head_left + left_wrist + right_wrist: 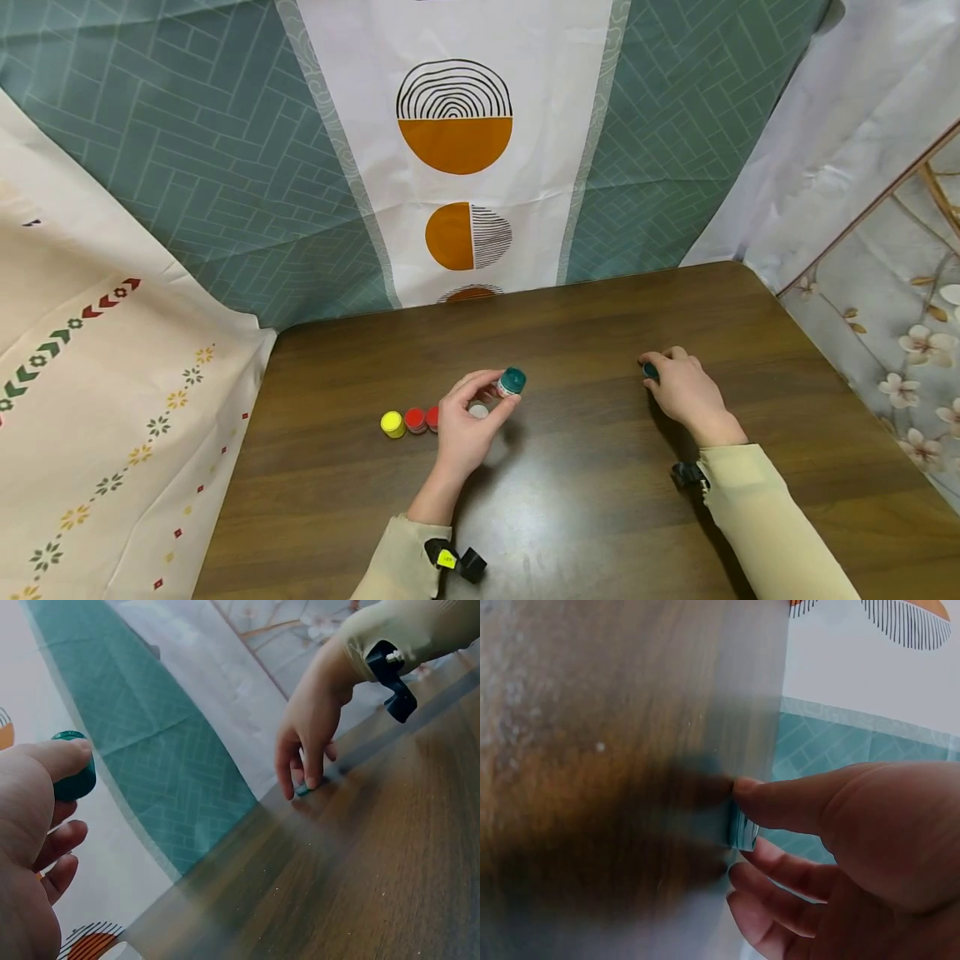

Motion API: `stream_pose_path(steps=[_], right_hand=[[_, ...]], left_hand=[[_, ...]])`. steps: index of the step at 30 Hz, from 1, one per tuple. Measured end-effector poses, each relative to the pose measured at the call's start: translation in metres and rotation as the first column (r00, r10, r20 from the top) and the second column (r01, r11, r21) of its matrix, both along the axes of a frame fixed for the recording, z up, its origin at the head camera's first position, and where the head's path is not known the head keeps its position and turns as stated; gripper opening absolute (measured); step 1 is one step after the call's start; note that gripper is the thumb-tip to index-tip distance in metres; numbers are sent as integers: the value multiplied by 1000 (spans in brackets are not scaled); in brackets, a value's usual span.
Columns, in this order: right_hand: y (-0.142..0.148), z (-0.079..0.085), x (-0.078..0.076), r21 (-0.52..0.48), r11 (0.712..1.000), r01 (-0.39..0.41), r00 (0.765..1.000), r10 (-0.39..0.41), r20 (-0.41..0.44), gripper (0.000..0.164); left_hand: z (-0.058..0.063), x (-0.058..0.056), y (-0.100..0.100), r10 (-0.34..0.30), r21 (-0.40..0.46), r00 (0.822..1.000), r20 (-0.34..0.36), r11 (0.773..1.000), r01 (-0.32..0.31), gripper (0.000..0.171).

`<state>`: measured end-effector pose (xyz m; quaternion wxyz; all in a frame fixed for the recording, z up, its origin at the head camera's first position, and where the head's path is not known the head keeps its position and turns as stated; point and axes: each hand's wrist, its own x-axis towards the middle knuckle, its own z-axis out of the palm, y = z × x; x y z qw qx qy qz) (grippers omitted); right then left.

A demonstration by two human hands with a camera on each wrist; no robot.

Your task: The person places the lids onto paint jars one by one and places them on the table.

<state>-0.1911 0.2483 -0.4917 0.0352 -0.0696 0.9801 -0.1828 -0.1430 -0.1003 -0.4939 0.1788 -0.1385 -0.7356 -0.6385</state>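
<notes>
My left hand (467, 427) pinches a small green pot (513, 382) between thumb and fingers, raised above the table; it looks like a paint pot. In the left wrist view the thumb lies across the green pot (75, 776). Far to the right, my right hand (686, 393) pinches a small, flat green lid (650, 371) at the tabletop. The right wrist view shows the lid (744, 831) edge-on between thumb and forefinger, against the wood. Beside and behind the left hand are a yellow pot (392, 424), red pots (416, 420) and a white-topped pot (478, 410), partly covered.
The brown wooden table (592, 500) stretches between and in front of the hands. A green and white patterned cloth (480, 192) hangs along its back edge. Cream cloth (135, 433) hangs at the left, and floral cloth (900, 367) at the right.
</notes>
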Motion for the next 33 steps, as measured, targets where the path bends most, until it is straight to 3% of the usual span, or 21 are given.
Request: stream_pose_path(steps=[6,13,18,23,26,30,33], right_hand=[[2,1,1,-3,1000,-4,1000,4,-7,36],[5,1,2,-31,999,35,999,-34,43,40],[1,3,2,-137,990,35,999,-30,37,49],[-9,10,4,-328,945,13,1000,-15,-4,50],[-16,18,9,-419,908,20,1000,-28,-14,43],[-27,29,16,-499,867,15,1000,-21,-8,36],[-35,36,21,-538,842,-40,999,33,-23,40]], left_hand=[[3,0,-1,-7,-15,1000,-17,1000,7,34],[4,1,-1,-10,-31,1000,-9,999,10,35],[3,1,-1,-4,-21,1000,-10,1000,4,35],[2,1,0,-3,-5,1000,-13,1000,3,37],[2,1,0,-5,-7,1000,-24,1000,5,37],[1,1,0,-17,-13,1000,-23,1000,17,37],[1,1,0,-26,-24,999,-20,999,25,37]])
